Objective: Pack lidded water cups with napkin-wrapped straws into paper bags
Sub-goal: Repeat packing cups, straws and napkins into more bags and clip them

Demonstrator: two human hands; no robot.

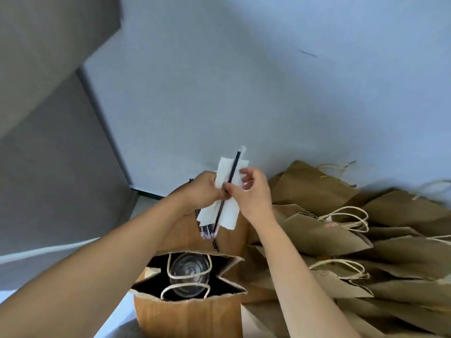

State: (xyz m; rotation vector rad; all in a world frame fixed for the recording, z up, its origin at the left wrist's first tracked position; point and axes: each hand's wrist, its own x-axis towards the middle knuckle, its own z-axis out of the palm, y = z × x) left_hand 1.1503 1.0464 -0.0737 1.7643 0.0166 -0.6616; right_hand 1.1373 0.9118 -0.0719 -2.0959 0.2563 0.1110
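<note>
The left hand [203,191] grips the white napkin [225,196] from behind, fingers curled round it, so the sheet backs the black straw [228,185]; the right hand [249,191] pinches the straw against it, apparently to begin wrapping. Below, the open paper bag [190,311] stands upright, the lidded cup [189,272] already inside; a pile of flat bags [353,240] lies just beside it.

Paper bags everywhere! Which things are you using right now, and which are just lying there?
In use:
- napkin
- black straw
- open bag
- lidded cup inside it
- left hand, right hand

Lying about:
- pile of flat bags
- spare straws
</note>
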